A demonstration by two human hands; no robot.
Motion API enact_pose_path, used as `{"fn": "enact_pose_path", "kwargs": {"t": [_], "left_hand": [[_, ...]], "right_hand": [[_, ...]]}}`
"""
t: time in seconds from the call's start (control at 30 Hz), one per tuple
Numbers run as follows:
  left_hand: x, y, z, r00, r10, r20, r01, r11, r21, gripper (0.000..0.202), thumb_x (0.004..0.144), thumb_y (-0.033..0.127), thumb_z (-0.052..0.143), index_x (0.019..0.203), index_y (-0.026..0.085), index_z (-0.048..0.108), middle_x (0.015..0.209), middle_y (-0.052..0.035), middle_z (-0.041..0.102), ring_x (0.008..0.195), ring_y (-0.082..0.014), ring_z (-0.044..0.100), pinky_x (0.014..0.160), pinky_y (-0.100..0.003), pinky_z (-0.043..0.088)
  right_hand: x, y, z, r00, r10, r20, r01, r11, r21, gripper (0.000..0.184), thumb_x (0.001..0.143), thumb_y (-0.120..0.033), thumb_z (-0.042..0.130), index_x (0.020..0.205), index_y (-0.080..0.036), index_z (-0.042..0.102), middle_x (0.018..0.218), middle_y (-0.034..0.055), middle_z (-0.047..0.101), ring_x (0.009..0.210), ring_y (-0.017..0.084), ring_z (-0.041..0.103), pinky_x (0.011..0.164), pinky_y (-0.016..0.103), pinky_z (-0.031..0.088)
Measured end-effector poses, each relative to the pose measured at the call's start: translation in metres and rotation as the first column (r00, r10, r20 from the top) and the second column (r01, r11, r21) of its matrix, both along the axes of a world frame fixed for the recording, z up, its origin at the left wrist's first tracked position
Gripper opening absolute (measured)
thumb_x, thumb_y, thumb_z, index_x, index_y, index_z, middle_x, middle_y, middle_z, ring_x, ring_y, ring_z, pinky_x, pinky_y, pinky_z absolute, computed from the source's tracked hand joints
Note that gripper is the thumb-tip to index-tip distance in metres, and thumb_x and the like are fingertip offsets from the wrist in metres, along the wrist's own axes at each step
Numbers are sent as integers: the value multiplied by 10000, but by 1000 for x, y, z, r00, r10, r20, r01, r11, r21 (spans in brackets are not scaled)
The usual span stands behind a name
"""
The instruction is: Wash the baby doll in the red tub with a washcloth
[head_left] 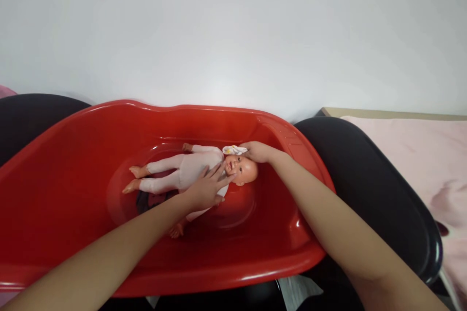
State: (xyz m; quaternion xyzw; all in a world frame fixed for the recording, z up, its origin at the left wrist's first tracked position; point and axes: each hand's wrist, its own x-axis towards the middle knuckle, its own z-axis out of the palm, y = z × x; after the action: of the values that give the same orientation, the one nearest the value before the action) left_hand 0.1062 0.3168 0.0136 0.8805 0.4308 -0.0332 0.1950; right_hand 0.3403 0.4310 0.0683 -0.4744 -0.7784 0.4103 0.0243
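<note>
A baby doll (182, 170) in a pale pink suit lies on its back in a red plastic baby tub (73, 165), head to the right. My left hand (206, 189) rests flat on the doll's chest and shoulder, fingers spread toward its chin. My right hand (257, 151) is closed on a small white cloth (233, 149) with a yellow print, held against the far side of the doll's head.
The tub rests across two black rounded seats, one at the left (32, 116) and one at the right (372, 189). A pink cloth-covered surface (419, 155) lies at the right. A plain white wall (233, 29) fills the background.
</note>
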Motion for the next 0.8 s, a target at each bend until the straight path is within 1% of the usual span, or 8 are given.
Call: {"fn": "enact_pose_path", "kwargs": {"t": [0.1, 0.17, 0.3, 0.37, 0.47, 0.57, 0.63, 0.8], "left_hand": [[-2, 2, -1, 1000, -7, 10, 7, 1000, 9, 902, 840, 218, 662, 1646, 319, 269, 1755, -123, 53, 1611, -358, 85, 1260, -617, 142], [-3, 3, -3, 1000, -2, 9, 2, 1000, 7, 920, 835, 228, 652, 1654, 319, 243, 1756, -110, 66, 1612, -354, 85, 1261, -613, 146], [-4, 5, -4, 1000, 13, 12, -13, 1000, -1, 946, 849, 249, 591, 1675, 321, 137, 1756, -75, 84, 1619, -312, 57, 1265, -593, 170], [-5, 4, -3, 1000, 16, 11, -16, 1000, -9, 937, 860, 244, 557, 1679, 307, 107, 1755, -78, 76, 1621, -297, 59, 1264, -594, 171], [-6, 4, -1, 1000, 11, 24, -10, 1000, -2, 914, 865, 223, 533, 1676, 305, 118, 1755, -77, 70, 1620, -292, 68, 1263, -599, 172], [-6, 4, -1, 999, -6, 33, 6, 1000, 9, 906, 863, 204, 545, 1671, 284, 143, 1755, -89, 71, 1619, -308, 57, 1255, -623, 173], [-6, 4, -1, 999, -12, 31, 12, 1000, 19, 906, 861, 192, 561, 1667, 272, 156, 1754, -108, 46, 1615, -330, 72, 1247, -634, 180], [-6, 4, 0, 1000, -15, 21, 15, 999, 37, 895, 864, 192, 569, 1666, 265, 177, 1751, -120, 63, 1609, -342, 108, 1251, -613, 193]], "right_hand": [[8, 3, 2, 984, -103, 144, 99, 995, 35, 168, 907, -273, 634, 950, -214, 786, 958, 58, 807, 797, 214, 729, 761, 282, 537], [10, 3, 5, 981, -132, 143, 123, 990, 68, 185, 924, -282, 621, 974, -211, 784, 1005, 74, 805, 850, 228, 736, 797, 293, 540], [0, 0, 9, 987, -106, -124, 122, 984, 127, 241, 928, -271, 625, 1122, -210, 754, 1235, 59, 760, 1126, 233, 695, 991, 312, 516], [-8, -4, 10, 956, -40, -290, 70, 993, 94, 280, 940, -277, 603, 1175, -206, 738, 1257, 48, 752, 1168, 223, 679, 1029, 329, 509], [-15, -8, 9, 942, 63, -329, -73, 997, -18, 270, 937, -305, 607, 1146, -214, 752, 1190, 32, 774, 1120, 210, 697, 1011, 323, 520], [-14, -9, 8, 961, 105, -255, -134, 986, -99, 235, 914, -300, 631, 1083, -212, 769, 1131, 28, 790, 1059, 211, 715, 964, 303, 532], [-10, -7, 8, 981, 82, -177, -95, 993, -68, 236, 922, -278, 618, 1089, -216, 772, 1152, 33, 787, 1057, 214, 713, 949, 293, 527], [1, 1, 10, 963, -34, 266, 15, 997, 71, 212, 931, -273, 615, 1037, -208, 788, 1022, 77, 806, 867, 214, 732, 820, 280, 519]]}}
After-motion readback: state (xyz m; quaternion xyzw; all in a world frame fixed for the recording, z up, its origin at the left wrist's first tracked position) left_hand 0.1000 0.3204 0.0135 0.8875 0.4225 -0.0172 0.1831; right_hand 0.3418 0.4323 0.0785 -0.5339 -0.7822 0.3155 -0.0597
